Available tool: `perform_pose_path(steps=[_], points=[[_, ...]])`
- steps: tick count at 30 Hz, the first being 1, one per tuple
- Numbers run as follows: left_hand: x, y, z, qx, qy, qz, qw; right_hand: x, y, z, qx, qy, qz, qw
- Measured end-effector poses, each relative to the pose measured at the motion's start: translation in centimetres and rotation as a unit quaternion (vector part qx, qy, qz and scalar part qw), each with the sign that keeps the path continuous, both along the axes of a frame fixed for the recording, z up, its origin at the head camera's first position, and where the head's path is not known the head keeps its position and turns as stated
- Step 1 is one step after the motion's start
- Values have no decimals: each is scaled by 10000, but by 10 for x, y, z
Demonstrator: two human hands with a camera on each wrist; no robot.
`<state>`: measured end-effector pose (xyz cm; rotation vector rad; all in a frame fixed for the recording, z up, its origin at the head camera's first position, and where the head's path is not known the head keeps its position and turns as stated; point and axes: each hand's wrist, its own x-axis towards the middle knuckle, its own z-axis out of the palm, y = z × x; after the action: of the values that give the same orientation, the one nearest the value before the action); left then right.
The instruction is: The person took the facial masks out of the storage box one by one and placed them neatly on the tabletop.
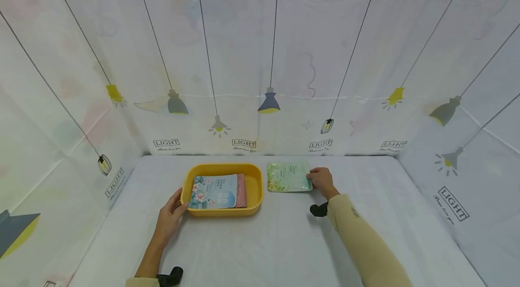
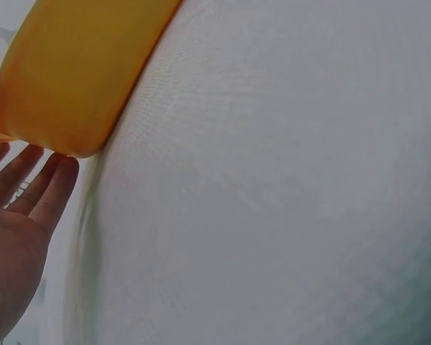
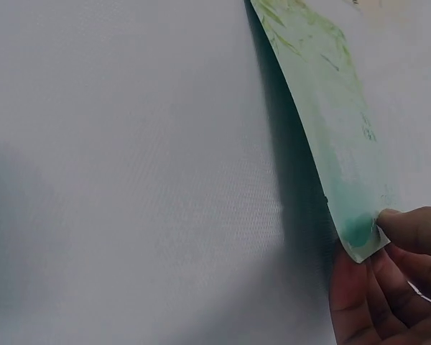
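A light green face mask packet (image 1: 289, 177) with leaf print is pinched at its right edge by my right hand (image 1: 322, 182). In the right wrist view the thumb lies on the front of the packet (image 3: 330, 129) and fingers sit behind it; its near side is raised off the cloth. My left hand (image 1: 169, 216) holds the left end of a yellow tray (image 1: 255, 187), thumb at the front corner. Long, nearly straight fingers touch the tray's end wall (image 2: 65, 79) in the left wrist view. Inside the tray, a light blue floral packet (image 1: 215, 192) overlaps a pink packet (image 1: 241, 191).
A white cloth (image 1: 260, 246) covers the table. Behind it and on both sides hang white printed curtains (image 1: 243, 52) with lamp drawings. Black straps (image 1: 169, 276) show at the wrists.
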<state>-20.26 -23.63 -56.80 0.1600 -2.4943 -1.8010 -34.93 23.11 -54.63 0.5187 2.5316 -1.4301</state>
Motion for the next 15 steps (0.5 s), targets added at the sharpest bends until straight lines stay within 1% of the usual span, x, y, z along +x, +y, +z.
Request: perform_pose_path(steps=[3,7,12,15], points=[[0,0,-1,24,-38,-27,10000,2,0,0,173,8,6,9998],[0,0,-1,85,-95,-36,9999,4,2,-1,141,91,-36,9999],[0,0,-1,102,-156,-8,9998,2,5,-4,144,117,-53,9998],[0,0,0,95,-128,-6,9999,2,5,-3,118,102,-40,9999]])
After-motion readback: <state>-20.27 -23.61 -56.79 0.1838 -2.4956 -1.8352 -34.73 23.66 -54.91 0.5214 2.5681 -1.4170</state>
